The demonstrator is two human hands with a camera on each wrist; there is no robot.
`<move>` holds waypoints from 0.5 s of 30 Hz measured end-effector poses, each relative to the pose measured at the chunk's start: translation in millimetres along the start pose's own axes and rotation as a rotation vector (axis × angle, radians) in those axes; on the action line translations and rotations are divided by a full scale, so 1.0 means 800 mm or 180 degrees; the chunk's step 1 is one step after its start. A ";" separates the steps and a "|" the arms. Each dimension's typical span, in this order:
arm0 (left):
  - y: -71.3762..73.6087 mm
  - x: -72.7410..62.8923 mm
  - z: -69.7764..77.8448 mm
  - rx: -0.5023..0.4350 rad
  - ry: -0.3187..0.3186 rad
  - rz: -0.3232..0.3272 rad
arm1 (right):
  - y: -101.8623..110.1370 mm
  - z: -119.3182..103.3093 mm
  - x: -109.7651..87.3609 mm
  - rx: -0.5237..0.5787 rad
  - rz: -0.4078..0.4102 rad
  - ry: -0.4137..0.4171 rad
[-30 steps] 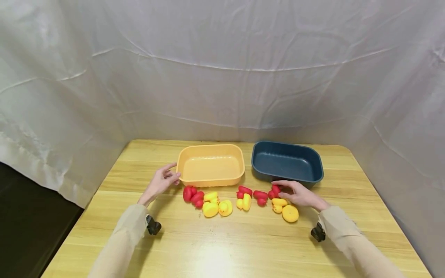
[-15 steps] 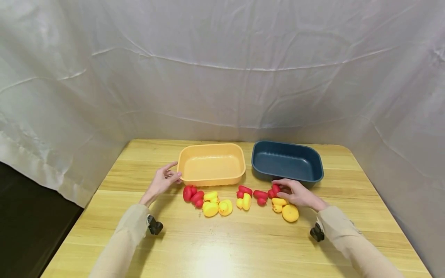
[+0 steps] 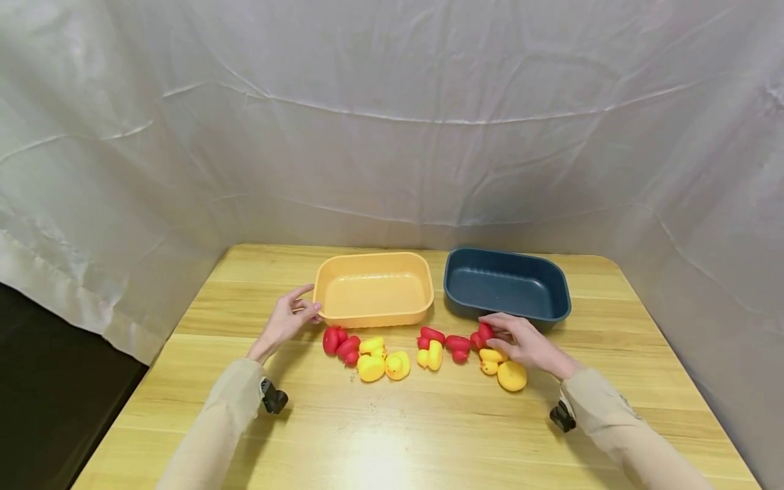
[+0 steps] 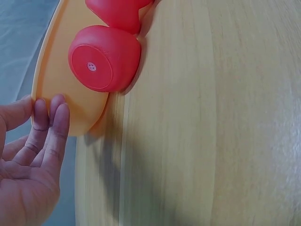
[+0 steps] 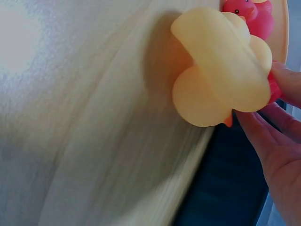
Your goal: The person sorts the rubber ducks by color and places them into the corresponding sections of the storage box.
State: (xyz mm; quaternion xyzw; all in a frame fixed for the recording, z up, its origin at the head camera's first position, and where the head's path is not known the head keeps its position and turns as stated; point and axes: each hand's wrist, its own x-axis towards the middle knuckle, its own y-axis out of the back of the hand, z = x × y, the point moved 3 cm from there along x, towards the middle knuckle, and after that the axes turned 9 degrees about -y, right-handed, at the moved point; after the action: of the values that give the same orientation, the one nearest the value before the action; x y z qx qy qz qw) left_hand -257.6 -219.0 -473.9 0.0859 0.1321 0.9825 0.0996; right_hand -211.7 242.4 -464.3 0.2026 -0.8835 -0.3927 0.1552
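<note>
My left hand [image 3: 285, 322] pinches the left front rim of the orange-yellow plastic tub [image 3: 372, 320]. In the left wrist view the thumb and fingers meet at that rim, and a red rubber duck [image 4: 120, 56] lies close by. My right hand [image 3: 528, 344] holds a red rubber duck [image 3: 482, 335] between thumb and fingers, just in front of the dark blue tub [image 3: 461, 307]. In the right wrist view most of this red duck [image 5: 274, 89] is hidden behind yellow ducks [image 5: 221, 61]. Two yellow ducks lie beside the right hand, one tipped with its round base [image 3: 512, 376] up.
Several red and yellow ducks lie in a loose row before the tubs, including red ones [image 3: 333, 340] at the left and a yellow one [image 3: 397, 366] nearer the middle. The wooden table [image 3: 429, 435] reaches back to a grey curtain [image 3: 392, 170].
The orange-yellow tub and my left hand have shifted very slightly to the right. My right hand and the red duck have moved a touch to the left.
</note>
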 end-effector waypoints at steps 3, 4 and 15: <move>-0.001 -0.001 0.001 -0.0010 -0.0015 0.0022 | 0.002 -0.005 0.001 0.0070 0.0051 0.0060; -0.001 -0.001 0.000 -0.0010 -0.0017 0.0028 | 0.003 -0.007 0.001 0.0068 0.0072 0.0088; -0.006 0.000 0.000 -0.0076 -0.0014 0.0046 | 0.013 -0.030 0.013 0.0098 0.0290 0.0230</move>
State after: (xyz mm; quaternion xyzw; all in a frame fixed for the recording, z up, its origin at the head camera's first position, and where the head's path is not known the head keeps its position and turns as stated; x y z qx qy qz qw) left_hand -256.5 -214.9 -475.2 0.0879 0.1194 0.9845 0.0938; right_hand -212.8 228.8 -439.9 0.1786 -0.8916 -0.3641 0.2016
